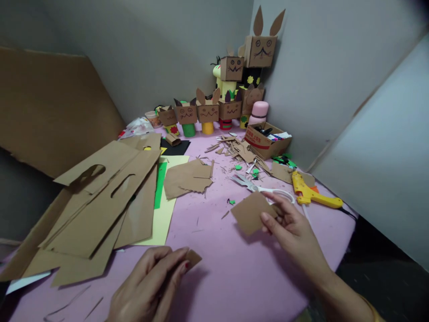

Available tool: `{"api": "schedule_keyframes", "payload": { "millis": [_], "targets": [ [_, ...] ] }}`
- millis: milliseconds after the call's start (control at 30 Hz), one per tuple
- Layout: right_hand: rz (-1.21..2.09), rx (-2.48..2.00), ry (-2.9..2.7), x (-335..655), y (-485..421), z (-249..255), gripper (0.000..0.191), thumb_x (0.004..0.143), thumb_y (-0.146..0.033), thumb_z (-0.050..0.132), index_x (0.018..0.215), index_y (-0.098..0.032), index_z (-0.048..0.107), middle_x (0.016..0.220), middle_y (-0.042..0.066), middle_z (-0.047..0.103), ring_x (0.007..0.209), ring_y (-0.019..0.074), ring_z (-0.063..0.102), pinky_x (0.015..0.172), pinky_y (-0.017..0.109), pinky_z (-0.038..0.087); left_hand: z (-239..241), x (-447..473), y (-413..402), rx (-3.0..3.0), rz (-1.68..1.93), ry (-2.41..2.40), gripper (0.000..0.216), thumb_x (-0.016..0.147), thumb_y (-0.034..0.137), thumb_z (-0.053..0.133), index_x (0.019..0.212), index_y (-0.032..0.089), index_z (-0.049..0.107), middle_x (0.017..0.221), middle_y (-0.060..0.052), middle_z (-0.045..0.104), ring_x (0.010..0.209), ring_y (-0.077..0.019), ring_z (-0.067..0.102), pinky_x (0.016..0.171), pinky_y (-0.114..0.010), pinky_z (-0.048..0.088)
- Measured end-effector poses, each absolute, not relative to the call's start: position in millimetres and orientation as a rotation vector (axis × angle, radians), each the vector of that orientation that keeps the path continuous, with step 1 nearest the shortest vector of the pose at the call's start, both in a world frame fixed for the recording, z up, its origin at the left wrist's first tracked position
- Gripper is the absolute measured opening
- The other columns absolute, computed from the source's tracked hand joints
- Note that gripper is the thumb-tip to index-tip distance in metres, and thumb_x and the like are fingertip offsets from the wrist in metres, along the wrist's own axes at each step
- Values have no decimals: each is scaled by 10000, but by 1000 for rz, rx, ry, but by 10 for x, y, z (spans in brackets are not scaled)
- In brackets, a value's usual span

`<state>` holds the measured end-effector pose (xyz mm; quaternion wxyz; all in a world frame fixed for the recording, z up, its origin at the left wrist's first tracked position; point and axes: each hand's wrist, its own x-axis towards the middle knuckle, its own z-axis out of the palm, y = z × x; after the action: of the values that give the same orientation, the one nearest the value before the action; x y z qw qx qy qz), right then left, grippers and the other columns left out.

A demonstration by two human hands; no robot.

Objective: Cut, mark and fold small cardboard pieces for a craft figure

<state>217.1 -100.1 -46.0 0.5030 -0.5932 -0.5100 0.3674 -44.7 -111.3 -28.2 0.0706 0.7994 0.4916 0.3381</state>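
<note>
- Fingers (167,264) of our left hand (150,286) are bunched together, and with the thumb they pinch a small cardboard piece (194,258) by its near edge. The hand lies low over the pink table (234,277), knuckles up, well nearer to us than the scissors (250,184) and to their left.
- Our right hand (291,226) comes in from the lower right, the forearm slanting up and leftward. Its thumb lies flat on a cardboard square (250,213) and the other fingers curl behind it, so the square is nipped at its right edge. The square hangs tilted just on our side of the scissors, one corner close to their white handles.
- We see the scissors lying flat on the table, blades pointing left and handles toward the right hand.
- Just right of the scissors lies a yellow glue gun (313,195).
- Left of the scissors rests a torn cardboard sheet (187,178). Further left are a yellow-green paper (164,219) and a stack of cut cardboard panels (97,210).
- Beyond the scissors we find a heap of cardboard scraps (241,152), and behind that, to the right, an open carton (261,142).
- Farthest from the scissors, against the wall, stands a row of cardboard animal figures (208,112).
</note>
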Motion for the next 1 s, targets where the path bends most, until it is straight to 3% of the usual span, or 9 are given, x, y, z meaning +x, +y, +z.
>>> {"api": "schedule_keyframes", "payload": {
  "millis": [67,100,233,367,533,733,867,1000],
  "targets": [
    [1243,-1372,-1304,2113,-1033,-495,428,875,-304,486,1282,-179,439,658,-6,600,480,136,564,451,252,473,-253,-404,-1112,2387,1011,1391,193,875,270,506,1033,265,616,888,-21,619,775,-148,621,644,-216,507],
    [1310,-1364,-1397,2073,-1062,-517,394,879,-270,459,1261,-173,461,679,4,607,480,135,564,465,264,485,-242,-374,-1111,2362,1000,1348,197,877,247,499,1037,261,613,870,-20,620,767,-145,623,636,-208,508],
    [828,-1484,-1795,1963,-1160,-595,326,831,-144,486,1139,-180,584,964,97,604,836,217,617,752,379,513,-240,-242,-1101,2287,856,1176,228,887,180,462,1054,252,600,814,-16,603,729,-133,612,612,-194,502],
    [686,-1516,-1885,1999,-1194,-602,301,850,-159,497,1140,-152,577,1031,123,586,913,220,598,797,368,514,-283,-171,-1091,2303,579,1001,234,889,151,438,1017,239,613,792,-14,601,688,-125,608,589,-200,490],
    [620,-1396,-2247,2024,-1179,-545,657,676,-294,756,1261,-133,505,1268,158,535,1109,315,499,905,468,464,-335,-140,-1120,2225,395,935,215,880,145,451,962,229,631,832,-27,642,744,-142,629,642,-233,499],
    [673,-1281,-2268,2108,-1102,-485,463,767,-186,675,1214,-166,555,1208,111,584,1057,241,519,901,390,457,-425,-15,-1153,2232,405,974,185,867,138,484,832,208,651,777,-27,644,712,-156,618,612,-251,488],
    [719,-1300,-2004,2076,-1301,-571,180,860,-153,524,992,-164,646,894,75,642,857,199,559,750,335,481,-492,110,-1123,2293,466,980,191,867,134,495,831,208,667,765,-36,638,713,-171,606,605,-274,493],
    [617,-1349,-1990,1960,-1534,-721,140,849,-145,510,872,-170,645,791,63,634,744,208,546,651,345,459,-525,138,-1100,2403,532,1031,173,866,158,505,809,206,661,776,-46,627,723,-194,590,605,-323,503]
  ]
}}
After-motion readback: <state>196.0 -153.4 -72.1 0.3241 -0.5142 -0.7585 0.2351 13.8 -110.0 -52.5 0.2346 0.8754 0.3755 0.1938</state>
